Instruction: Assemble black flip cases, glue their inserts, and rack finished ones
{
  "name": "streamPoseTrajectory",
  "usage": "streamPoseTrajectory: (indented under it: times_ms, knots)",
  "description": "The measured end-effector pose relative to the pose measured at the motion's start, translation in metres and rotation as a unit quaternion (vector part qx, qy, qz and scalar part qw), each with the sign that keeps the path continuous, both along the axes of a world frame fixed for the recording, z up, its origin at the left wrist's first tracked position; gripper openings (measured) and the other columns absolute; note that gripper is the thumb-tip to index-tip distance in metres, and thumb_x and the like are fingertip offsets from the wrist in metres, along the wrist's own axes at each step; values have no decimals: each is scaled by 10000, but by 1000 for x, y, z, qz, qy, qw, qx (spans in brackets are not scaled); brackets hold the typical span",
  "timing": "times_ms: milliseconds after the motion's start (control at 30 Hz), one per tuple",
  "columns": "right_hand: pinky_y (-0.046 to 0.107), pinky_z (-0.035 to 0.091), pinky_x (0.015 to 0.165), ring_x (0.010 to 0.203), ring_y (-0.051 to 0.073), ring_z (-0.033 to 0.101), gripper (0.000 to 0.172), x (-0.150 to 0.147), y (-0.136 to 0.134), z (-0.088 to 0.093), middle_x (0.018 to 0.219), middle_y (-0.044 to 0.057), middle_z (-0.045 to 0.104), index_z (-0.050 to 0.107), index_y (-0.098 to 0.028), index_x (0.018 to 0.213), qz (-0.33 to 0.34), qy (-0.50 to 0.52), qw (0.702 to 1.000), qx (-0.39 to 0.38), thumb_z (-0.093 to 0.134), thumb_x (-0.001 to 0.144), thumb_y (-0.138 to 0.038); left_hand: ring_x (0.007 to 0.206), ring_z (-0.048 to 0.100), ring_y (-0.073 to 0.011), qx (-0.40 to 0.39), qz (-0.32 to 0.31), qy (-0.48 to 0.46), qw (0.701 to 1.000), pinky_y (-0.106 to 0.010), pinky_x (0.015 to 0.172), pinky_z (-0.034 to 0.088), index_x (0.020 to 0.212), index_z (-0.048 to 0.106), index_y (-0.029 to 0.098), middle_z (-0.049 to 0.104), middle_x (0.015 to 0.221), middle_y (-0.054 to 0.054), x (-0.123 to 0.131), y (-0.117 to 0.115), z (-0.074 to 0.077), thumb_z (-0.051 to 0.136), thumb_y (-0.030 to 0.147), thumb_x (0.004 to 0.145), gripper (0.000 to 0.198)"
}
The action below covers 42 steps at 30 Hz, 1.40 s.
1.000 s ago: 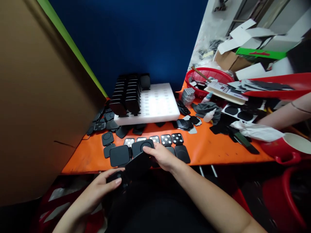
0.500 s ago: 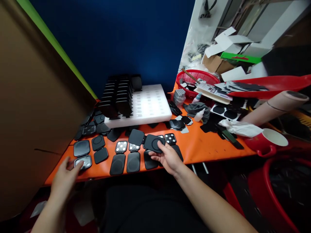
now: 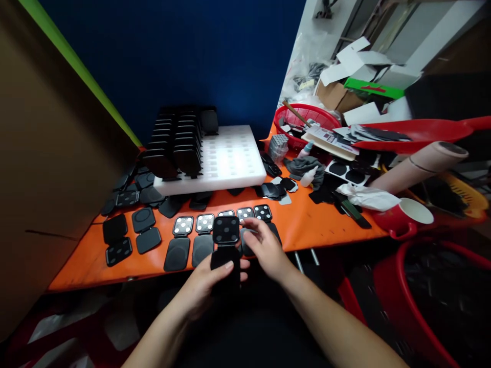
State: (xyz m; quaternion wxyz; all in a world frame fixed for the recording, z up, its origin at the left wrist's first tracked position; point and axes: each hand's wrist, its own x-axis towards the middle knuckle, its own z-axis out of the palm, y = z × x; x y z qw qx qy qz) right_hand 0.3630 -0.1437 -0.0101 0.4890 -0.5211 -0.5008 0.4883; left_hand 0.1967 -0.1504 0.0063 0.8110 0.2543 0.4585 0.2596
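Held upright in my left hand [image 3: 209, 280] is a black folding wireless charger [image 3: 226, 230], its two square panels opened out at the hinge. My left thumb presses on the lower panel, and fingertips wrap its right edge. The dotted inner face of the upper panel shows. My right hand [image 3: 264, 248] is at that panel's right edge, thumb and index apart; whether it touches cannot be told. Behind, a row of similar unfolded chargers [image 3: 177, 254] lies on the orange table, some with pale dots. Two more pairs of panels [image 3: 148, 240] lie to the left.
A white foam rack [image 3: 230, 163] stands at the back, with black chargers [image 3: 187, 153] upright in its left part. Rightward are a red basket [image 3: 307, 115], small bottles [image 3: 309, 176], a red mug [image 3: 402, 217] and black stickers [image 3: 347, 171]. A cardboard panel [image 3: 46, 168] borders the left.
My left hand has left the far-left charger and now grips the folding charger that my right hand was holding. The charger has turned upright, with its dotted inner face showing. The view has shifted slightly.
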Motion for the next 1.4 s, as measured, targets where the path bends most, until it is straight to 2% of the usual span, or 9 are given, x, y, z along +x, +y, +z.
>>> streamPoseTrajectory:
  times_ms: [67, 167, 733, 933, 1067, 1167, 1267, 1333, 1400]
  knots:
    - [362, 456, 874, 978, 196, 586, 384, 7, 14, 3, 1046, 59, 614, 512, -206, 1167, 74, 108, 988, -87, 528, 844, -414, 878, 675, -282, -16, -40, -7, 999, -395, 782, 508, 1157, 524, 159, 685, 1046, -156, 3, -5, 3, 707, 292, 729, 485]
    - [293, 486, 748, 801, 158, 605, 315, 9, 23, 8, 847, 6, 615, 566, -174, 1001, 135, 149, 971, -128, 634, 769, -376, 862, 681, -283, -24, -53, -15, 998, -425, 817, 493, 1158, 496, 174, 689, 1036, -154, 10, -12, 5, 718, 297, 718, 508]
    - [245, 464, 689, 747, 124, 567, 193, 11, 21, 4, 790, -19, 571, 542, -180, 894, 112, 78, 989, -64, 613, 789, -326, 901, 672, -275, -40, -24, -23, 999, -416, 864, 480, 1203, 470, 143, 684, 1037, -179, 20, -17, 11, 663, 260, 772, 486]
    - [291, 477, 797, 901, 166, 600, 304, 13, 20, -6, 971, 33, 628, 566, -182, 1044, 95, 30, 994, -33, 578, 820, -386, 838, 686, -273, -43, -23, 9, 999, -418, 820, 500, 1175, 507, 161, 684, 1055, -167, 26, -16, 8, 686, 288, 737, 490]
    - [327, 459, 873, 1031, 184, 578, 340, 34, -14, -11, 1136, 68, 614, 541, -214, 1167, 20, -44, 999, -11, 450, 897, -397, 960, 651, -298, -32, 8, 30, 999, -410, 869, 484, 1092, 583, 168, 666, 1118, -144, 29, -13, -1, 728, 276, 679, 451]
    - [340, 455, 838, 915, 193, 599, 213, 70, -56, -24, 957, 69, 657, 643, -214, 957, -51, -196, 979, 32, 482, 879, -329, 1082, 587, -314, -21, 15, 33, 999, -405, 975, 412, 998, 651, 141, 663, 1127, -141, 30, -10, -12, 736, 271, 653, 378]
    - [375, 433, 834, 897, 221, 567, 196, 114, -88, -49, 910, 91, 620, 632, -191, 820, -246, -277, 929, 4, 519, 833, -351, 1123, 557, -321, -36, 16, 21, 999, -422, 1021, 361, 957, 673, 137, 678, 1095, -139, 33, -9, -20, 736, 266, 639, 349]
    - [365, 455, 752, 847, 224, 569, 240, 136, -96, -68, 897, 94, 614, 610, -183, 837, -333, -218, 913, -92, 539, 797, -409, 1109, 567, -325, -53, 17, 12, 998, -443, 1018, 361, 957, 671, 148, 678, 1096, -134, 37, -9, -20, 734, 262, 633, 349]
    - [323, 468, 649, 753, 202, 584, 301, 146, -96, -83, 847, 79, 623, 598, -178, 844, -348, -91, 914, -187, 562, 761, -465, 1089, 580, -326, -61, 16, 8, 998, -458, 1014, 363, 963, 666, 156, 675, 1103, -130, 41, -8, -19, 728, 262, 635, 350]
